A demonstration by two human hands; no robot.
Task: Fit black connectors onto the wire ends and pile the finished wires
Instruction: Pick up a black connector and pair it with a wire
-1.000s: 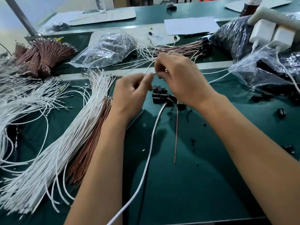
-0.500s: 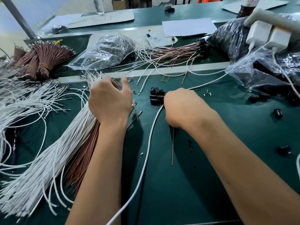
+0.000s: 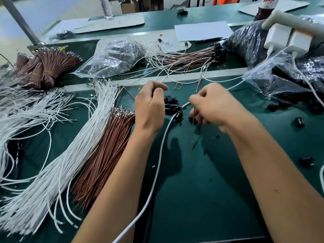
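My right hand (image 3: 213, 109) pinched a thin brown wire (image 3: 193, 120) above the tabletop (image 3: 201, 190). My left hand (image 3: 149, 109) was curled at nine o'clock of the black connectors (image 3: 172, 106); I could not tell whether it held one. I judged the blurred wire end might miss its socket and bend.

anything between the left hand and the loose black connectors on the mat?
Nothing visible. The left hand sits right beside the small heap of black plastic connectors on the green mat, its fingers curled. The thick white cable crosses the heap's near edge, toward the right hand, not on the left hand's side.
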